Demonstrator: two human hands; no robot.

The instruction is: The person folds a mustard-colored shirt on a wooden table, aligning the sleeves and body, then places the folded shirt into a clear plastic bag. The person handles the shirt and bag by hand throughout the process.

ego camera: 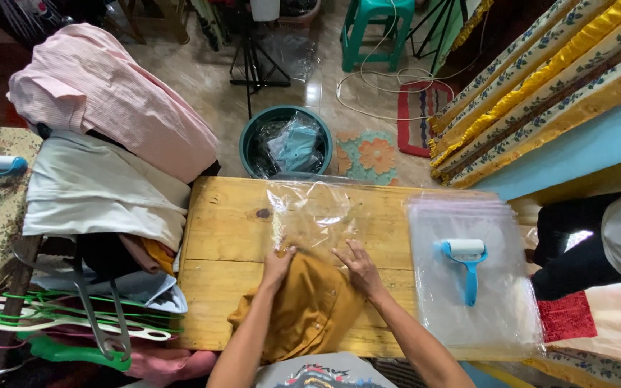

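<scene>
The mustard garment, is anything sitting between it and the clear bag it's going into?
Nothing visible. Both hands, left and right, press the garment at the bag on the table.

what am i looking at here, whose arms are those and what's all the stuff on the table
This is one picture from a camera worn on a person's head, looking down at their own two bare arms. There is no machine. The left hand and right hand both press on a folded mustard-yellow garment, whose far end meets a clear plastic bag. These lie on a wooden table. To the right sits a stack of clear bags with a blue-handled lint roller on top. On the left are piled clothes and green hangers. A bin stands on the floor beyond the table.
</scene>
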